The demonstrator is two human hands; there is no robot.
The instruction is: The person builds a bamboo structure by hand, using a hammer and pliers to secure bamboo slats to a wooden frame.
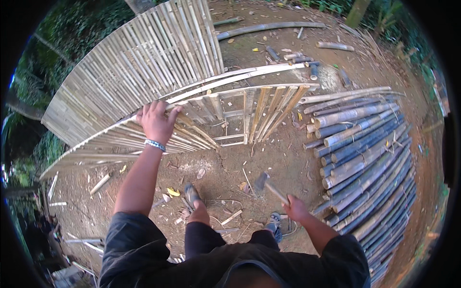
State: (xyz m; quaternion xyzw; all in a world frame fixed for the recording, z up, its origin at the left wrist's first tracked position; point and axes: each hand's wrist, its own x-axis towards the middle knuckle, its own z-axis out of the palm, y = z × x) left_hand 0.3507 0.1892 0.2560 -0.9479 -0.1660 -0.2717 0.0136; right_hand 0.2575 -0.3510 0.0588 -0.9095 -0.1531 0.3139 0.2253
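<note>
My left hand [157, 121] grips the top edge of an upright bamboo slat panel [230, 108] that runs from the left toward the middle. A beaded bracelet sits on that wrist. My right hand [295, 208] holds a hammer [267, 186] by its wooden handle, with the metal head low over the dirt in front of me. Both my feet in sandals stand on the bare ground below the panel. The panel's right part has pale new slats nailed to cross rails.
A second, finished woven bamboo panel [129, 67] leans behind the first. A big stack of dark bamboo poles [370, 158] lies on the right. Loose bamboo offcuts [297, 57] and long poles lie on the dirt at the back. Greenery rings the yard.
</note>
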